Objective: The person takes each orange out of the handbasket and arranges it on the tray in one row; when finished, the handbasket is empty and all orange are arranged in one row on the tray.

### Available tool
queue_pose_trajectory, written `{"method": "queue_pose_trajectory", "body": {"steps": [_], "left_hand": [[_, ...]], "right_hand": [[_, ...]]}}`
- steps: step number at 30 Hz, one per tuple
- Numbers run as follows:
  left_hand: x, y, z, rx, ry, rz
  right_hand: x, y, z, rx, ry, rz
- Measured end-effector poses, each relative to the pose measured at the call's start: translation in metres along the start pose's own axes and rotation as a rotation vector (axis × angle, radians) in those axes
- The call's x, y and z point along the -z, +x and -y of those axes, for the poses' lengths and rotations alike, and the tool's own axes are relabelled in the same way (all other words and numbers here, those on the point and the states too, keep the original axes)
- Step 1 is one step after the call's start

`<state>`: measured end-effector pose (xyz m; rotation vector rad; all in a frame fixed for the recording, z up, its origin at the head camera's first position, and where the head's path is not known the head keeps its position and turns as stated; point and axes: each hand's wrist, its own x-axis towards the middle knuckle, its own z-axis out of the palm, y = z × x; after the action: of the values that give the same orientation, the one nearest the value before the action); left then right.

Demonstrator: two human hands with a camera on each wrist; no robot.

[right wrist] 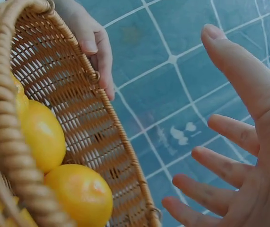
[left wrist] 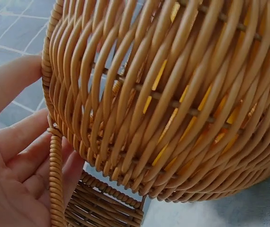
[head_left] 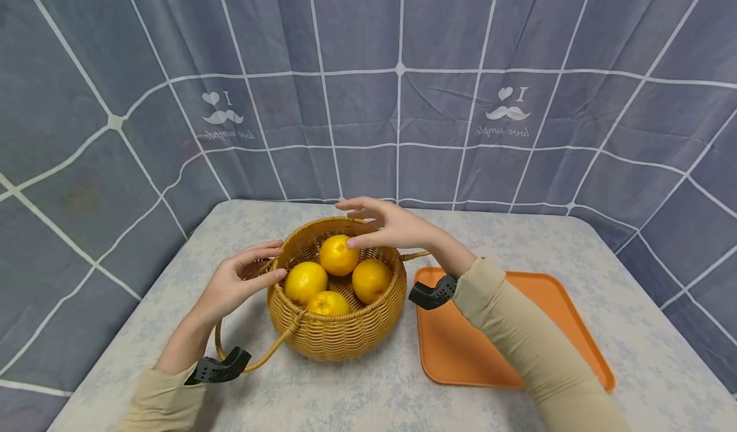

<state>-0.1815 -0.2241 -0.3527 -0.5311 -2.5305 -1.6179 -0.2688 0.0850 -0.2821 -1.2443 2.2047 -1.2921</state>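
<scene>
Basket: a round wicker basket [head_left: 340, 339] stands upright on the table [head_left: 374, 400], just left of and below the centre of the head frame.
Fruit: four yellow-orange fruits [head_left: 338, 255] lie inside it, at the back, left, right and front (the front one is partly hidden by the woven rim).
Left hand: the left hand [head_left: 233, 281], left of centre, is at the basket's left rim, thumb and fingers apart and fairly straight; in the left wrist view the thumb tip meets the rim at the upper left, with no clamped grip to be seen.
Right hand: the right hand [head_left: 397, 227] hovers over the basket's back right edge, thumb and fingers spread apart, holding nothing; the right wrist view shows it clear of both wicker and fruit.
Handles: one wrapped handle [head_left: 270, 353] loops out toward the lower left and crosses before the left palm in the left wrist view; a bit of another [head_left: 416, 255] juts from the right side.
Tray: an orange tray [head_left: 478, 355] lies at the lower right, beside the basket and partly under the right forearm.
Sleeves: beige cuffs [head_left: 167, 393] end above dark wrist devices [head_left: 433, 292].
Backdrop: a grey-blue curtain [head_left: 368, 112] with white grid lines fills the upper frame (its lettering reads backwards).
</scene>
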Motion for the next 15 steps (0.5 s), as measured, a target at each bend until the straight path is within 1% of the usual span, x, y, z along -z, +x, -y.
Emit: {"method": "queue_pose_trajectory", "body": {"steps": [3,7,12,15], "left_hand": [[-0.001,0.0,0.002,0.004,0.002,-0.02],[-0.003,0.001,0.005,-0.008,-0.029,-0.053],[-0.005,0.003,0.009,-0.02,-0.076,-0.091],[-0.006,0.004,0.01,-0.009,-0.086,-0.107]], "right_hand": [[-0.004,0.011,-0.001,-0.025,0.008,0.007],[-0.008,0.025,-0.004,-0.073,-0.003,0.021],[-0.013,0.038,-0.013,-0.131,0.0,0.035],[-0.017,0.044,-0.018,-0.147,-0.006,0.041]]}}
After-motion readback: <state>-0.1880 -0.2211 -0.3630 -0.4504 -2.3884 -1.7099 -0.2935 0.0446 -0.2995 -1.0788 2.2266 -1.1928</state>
